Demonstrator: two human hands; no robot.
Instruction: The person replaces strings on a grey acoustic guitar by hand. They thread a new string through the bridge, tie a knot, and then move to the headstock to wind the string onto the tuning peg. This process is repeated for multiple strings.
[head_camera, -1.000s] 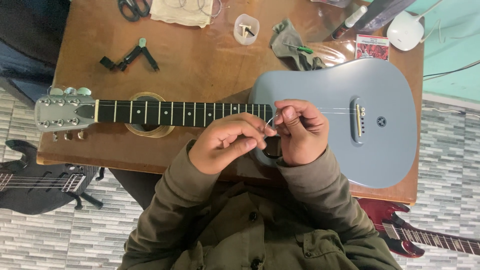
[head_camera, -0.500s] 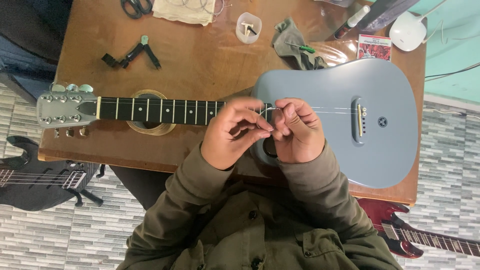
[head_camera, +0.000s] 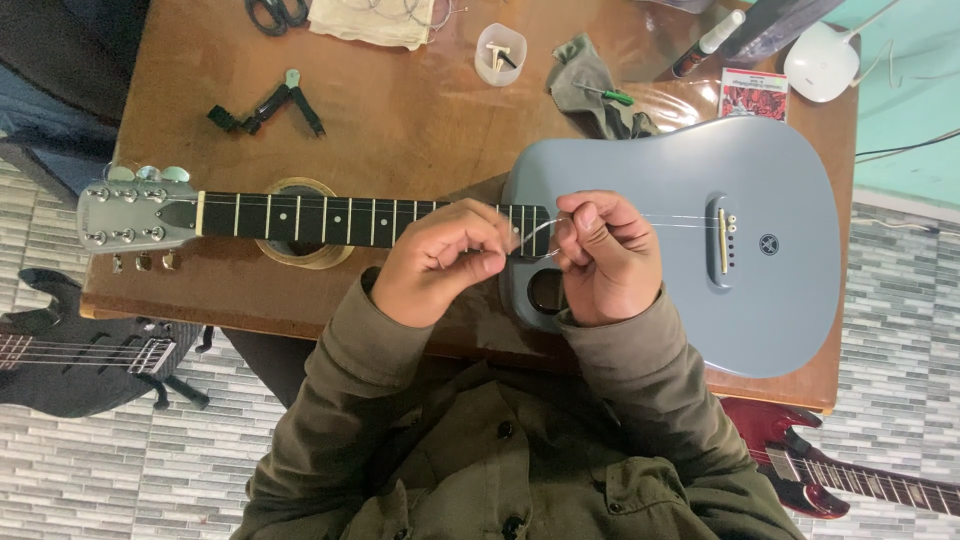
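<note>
A pale blue-grey acoustic guitar (head_camera: 700, 290) lies flat on a brown wooden table (head_camera: 400, 120), its black fretboard (head_camera: 330, 220) and grey headstock (head_camera: 135, 215) pointing left. My left hand (head_camera: 440, 265) and my right hand (head_camera: 605, 255) hover over the place where the neck meets the body. Both pinch a thin, curled guitar string (head_camera: 535, 238) that arcs between their fingertips. A strung string runs from my right hand to the bridge (head_camera: 722, 240).
Behind the guitar lie a black string winder tool (head_camera: 265, 105), scissors (head_camera: 272, 14), a cloth (head_camera: 375, 20), a small clear cup (head_camera: 499, 55), a grey rag with a green screwdriver (head_camera: 595, 92), a red packet (head_camera: 752, 95). Tape roll (head_camera: 297, 255) under the neck. Electric guitars lie on the floor left (head_camera: 70, 360) and right (head_camera: 860, 470).
My left hand has drawn back to the left along the neck, opening a gap between the hands, and the string loop now shows between them. The right hand stays near the sound hole.
</note>
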